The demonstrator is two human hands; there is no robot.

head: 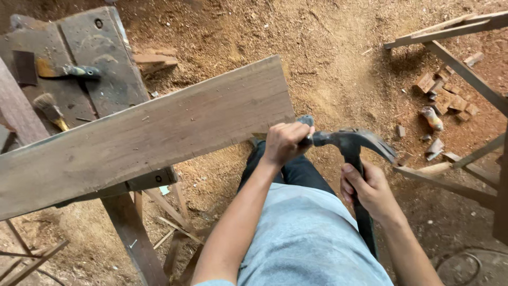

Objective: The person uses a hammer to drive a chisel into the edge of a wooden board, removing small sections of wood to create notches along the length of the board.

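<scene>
A long weathered wooden plank (143, 135) lies slanted across a workbench, its near end toward me. My left hand (284, 143) is closed around the striking end of a dark claw hammer (352, 142), right below the plank's near end. My right hand (370, 190) grips the hammer's black handle just under the head. The claw points right. I cannot see a nail or anything between hammer and plank.
A dark workbench (100, 63) at the upper left carries a scraper (66, 70) and a brush (51, 110). Sawdust covers the floor. Small wood offcuts (444, 98) lie at the right, beside a wooden frame (465, 74). Bench legs (132, 238) stand at lower left.
</scene>
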